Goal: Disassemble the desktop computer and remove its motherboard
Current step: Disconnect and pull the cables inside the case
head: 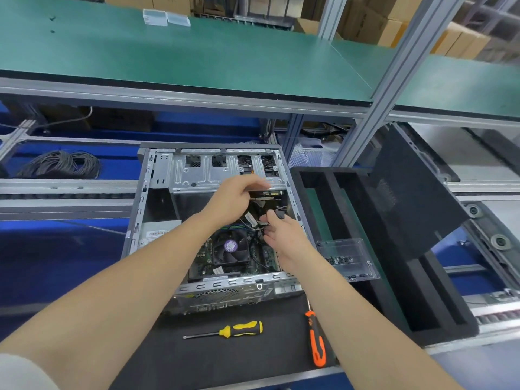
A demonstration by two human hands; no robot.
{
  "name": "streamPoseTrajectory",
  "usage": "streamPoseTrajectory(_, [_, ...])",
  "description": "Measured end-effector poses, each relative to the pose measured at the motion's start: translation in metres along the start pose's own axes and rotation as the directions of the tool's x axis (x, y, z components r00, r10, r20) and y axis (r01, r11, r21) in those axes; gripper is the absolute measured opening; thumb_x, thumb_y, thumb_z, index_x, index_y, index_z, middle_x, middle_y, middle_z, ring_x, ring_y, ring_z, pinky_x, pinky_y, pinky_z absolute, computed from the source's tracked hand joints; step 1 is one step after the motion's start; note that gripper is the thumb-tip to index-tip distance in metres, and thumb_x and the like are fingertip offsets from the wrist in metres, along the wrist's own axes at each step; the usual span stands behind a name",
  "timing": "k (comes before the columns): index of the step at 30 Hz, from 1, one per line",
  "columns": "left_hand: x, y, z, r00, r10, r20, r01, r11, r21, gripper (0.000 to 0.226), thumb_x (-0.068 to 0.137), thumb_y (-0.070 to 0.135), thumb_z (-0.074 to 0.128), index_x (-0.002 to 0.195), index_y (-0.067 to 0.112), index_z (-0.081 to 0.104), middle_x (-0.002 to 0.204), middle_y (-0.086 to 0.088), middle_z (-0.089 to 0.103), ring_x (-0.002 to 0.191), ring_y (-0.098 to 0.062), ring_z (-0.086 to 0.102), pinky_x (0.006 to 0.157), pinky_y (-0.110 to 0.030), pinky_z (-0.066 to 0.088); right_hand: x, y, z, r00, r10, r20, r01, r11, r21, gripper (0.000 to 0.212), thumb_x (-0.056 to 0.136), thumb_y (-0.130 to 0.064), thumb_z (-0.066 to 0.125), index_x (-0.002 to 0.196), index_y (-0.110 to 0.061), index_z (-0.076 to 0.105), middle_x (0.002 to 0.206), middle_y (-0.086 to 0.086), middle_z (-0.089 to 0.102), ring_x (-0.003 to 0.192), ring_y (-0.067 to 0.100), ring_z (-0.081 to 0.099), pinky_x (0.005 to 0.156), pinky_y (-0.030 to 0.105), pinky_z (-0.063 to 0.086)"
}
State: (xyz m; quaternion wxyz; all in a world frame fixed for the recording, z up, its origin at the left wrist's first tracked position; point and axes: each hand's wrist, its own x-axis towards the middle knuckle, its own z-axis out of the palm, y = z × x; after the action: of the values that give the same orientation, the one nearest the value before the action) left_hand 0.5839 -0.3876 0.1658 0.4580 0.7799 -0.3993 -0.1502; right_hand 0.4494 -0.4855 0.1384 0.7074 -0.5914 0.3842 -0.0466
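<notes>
Head view: the motherboard (204, 257) is laid flat in the open case (134, 220), just under both hands, on the wrist side. It is dark green, with a fan (230, 247) on top. A flat part (266, 191) is gripped by the left hand (235, 198). A black cable (257, 228) is pinched by the nearer right hand (284, 235).

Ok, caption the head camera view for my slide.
Left hand and right hand reach inside the open computer case, the right pinching cables.
</notes>
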Motion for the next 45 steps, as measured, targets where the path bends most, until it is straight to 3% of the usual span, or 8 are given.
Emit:
streamPoseTrajectory(4, [-0.030, 0.003, 0.004, 0.995, -0.004, 0.098, 0.008, 0.999, -0.039, 0.045, 0.094, -0.005, 0.044, 0.112, 0.024, 0.074, 0.112, 0.013, 0.074, 0.105, 0.007, 0.064, 0.093, -0.012, 0.048, -0.010, 0.000, 0.002, 0.988, -0.110, 0.109, 0.119, 0.990, -0.079, 0.022, 0.106, -0.023, 0.057, 0.123, -0.013, 0.068, 0.111, -0.003, 0.071, 0.117, 0.015, 0.062, 0.115, 0.044, 0.045])
streamPoseTrajectory(8, [-0.039, -0.007, 0.002, 0.966, -0.138, 0.217, 0.127, 0.990, 0.063, 0.033, 0.107, 0.029, 0.042, 0.095, 0.018, 0.070, 0.099, 0.002, 0.072, 0.097, -0.021, 0.063, 0.087, -0.036, 0.046, -0.019, -0.003, 0.008, 0.942, -0.108, 0.317, 0.229, 0.900, -0.372, 0.055, 0.100, 0.006, 0.052, 0.153, -0.009, 0.044, 0.149, 0.010, 0.055, 0.142, 0.022, 0.048, 0.123, 0.045, 0.032])
streamPoseTrajectory(19, [-0.021, -0.002, -0.008, 0.895, -0.166, 0.414, -0.038, 0.897, 0.441, 0.040, 0.088, 0.000, 0.049, 0.104, 0.020, 0.079, 0.108, -0.001, 0.074, 0.097, -0.018, 0.064, 0.075, -0.026, 0.046, -0.028, -0.012, 0.011, 0.844, 0.191, 0.501, 0.326, 0.560, -0.762, 0.067, 0.106, -0.003, 0.043, 0.165, -0.021, 0.017, 0.169, -0.004, 0.023, 0.156, 0.014, 0.016, 0.121, 0.029, 0.016])
streamPoseTrajectory(23, [-0.002, 0.008, 0.023, 0.889, -0.195, 0.414, -0.070, 0.836, 0.544, 0.036, 0.095, 0.002, 0.045, 0.118, 0.010, 0.072, 0.121, -0.013, 0.070, 0.106, -0.030, 0.066, 0.085, -0.038, 0.056, -0.026, -0.012, 0.012, 0.843, 0.228, 0.487, 0.290, 0.570, -0.769, 0.060, 0.108, -0.011, 0.048, 0.163, -0.019, 0.025, 0.167, 0.000, 0.031, 0.156, 0.033, 0.020, 0.127, 0.046, 0.017])
streamPoseTrajectory(28, [0.014, 0.003, 0.049, 0.858, -0.170, 0.485, -0.080, 0.888, 0.454, 0.049, 0.096, 0.000, 0.046, 0.139, 0.018, 0.063, 0.136, -0.008, 0.065, 0.119, -0.028, 0.062, 0.095, -0.037, 0.052, -0.025, -0.017, 0.009, 0.810, 0.267, 0.523, 0.299, 0.580, -0.758, 0.052, 0.107, -0.020, 0.052, 0.156, -0.016, 0.037, 0.162, 0.001, 0.039, 0.151, 0.018, 0.029, 0.126, 0.038, 0.020])
streamPoseTrajectory(35, [0.010, -0.036, 0.051, 0.934, -0.215, 0.287, 0.108, 0.932, 0.347, 0.025, 0.093, 0.013, 0.057, 0.108, 0.021, 0.074, 0.110, -0.001, 0.074, 0.101, -0.021, 0.064, 0.094, -0.033, 0.050, -0.010, -0.036, -0.011, 0.850, 0.175, 0.496, 0.332, 0.553, -0.764, 0.034, 0.103, -0.012, 0.050, 0.119, -0.028, 0.075, 0.128, 0.013, 0.071, 0.126, 0.031, 0.061, 0.114, 0.047, 0.043])
streamPoseTrajectory(40, [0.004, -0.048, 0.064, 0.960, -0.142, 0.241, -0.030, 0.805, 0.592, 0.026, 0.085, 0.018, 0.066, 0.111, 0.016, 0.067, 0.107, -0.006, 0.061, 0.107, -0.031, 0.059, 0.085, -0.035, 0.043, 0.014, -0.050, -0.003, 0.881, -0.015, 0.473, 0.473, -0.023, -0.881, 0.026, 0.094, -0.015, 0.046, 0.073, -0.014, 0.061, 0.074, 0.003, 0.061, 0.075, 0.028, 0.062, 0.066, 0.033, 0.049])
streamPoseTrajectory(45, [0.007, -0.061, 0.069, 0.968, -0.133, 0.214, -0.072, 0.670, 0.739, 0.054, 0.090, 0.027, 0.061, 0.141, 0.016, 0.047, 0.136, -0.008, 0.054, 0.126, -0.030, 0.047, 0.105, -0.043, 0.030, 0.032, -0.043, 0.008, 0.888, 0.077, 0.453, 0.445, -0.387, -0.807, 0.028, 0.097, -0.010, 0.048, 0.118, -0.001, 0.064, 0.116, 0.019, 0.064, 0.099, 0.031, 0.062, 0.074, 0.035, 0.050])
